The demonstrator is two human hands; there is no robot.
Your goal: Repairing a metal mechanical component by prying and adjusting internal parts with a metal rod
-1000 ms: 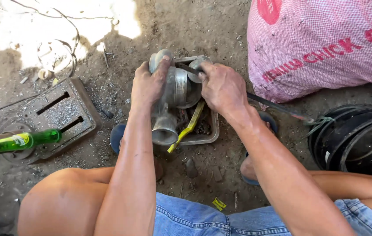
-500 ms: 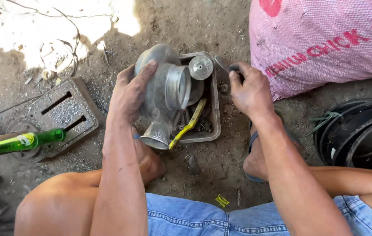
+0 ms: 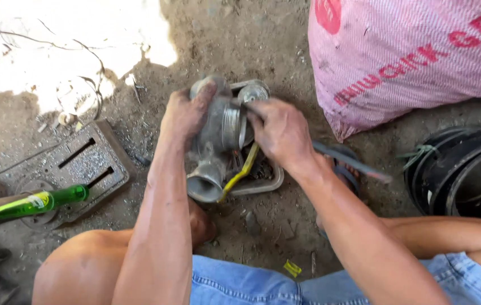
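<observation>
A grey metal pump housing [image 3: 218,141] with a round outlet pipe at its near end stands over a shallow metal tray [image 3: 263,183] on the dirt. My left hand [image 3: 187,116] grips the housing's left side. My right hand [image 3: 280,133] is closed on a long flat dark metal tool [image 3: 353,161], whose tip lies against the housing's ringed face. A yellow-handled tool [image 3: 240,172] leans in the tray under the housing. A small round metal part [image 3: 254,90] sits just behind my right hand.
A pink woven sack [image 3: 410,56] lies at the back right. Black rims [image 3: 466,175] are stacked at the right. A slotted metal plate [image 3: 79,164] and a green bottle [image 3: 34,204] lie at the left. My bare knees and denim shorts fill the foreground.
My right hand has come back from the right of the tray to the housing's face, with the long flat tool in it. My left hand still holds the housing.
</observation>
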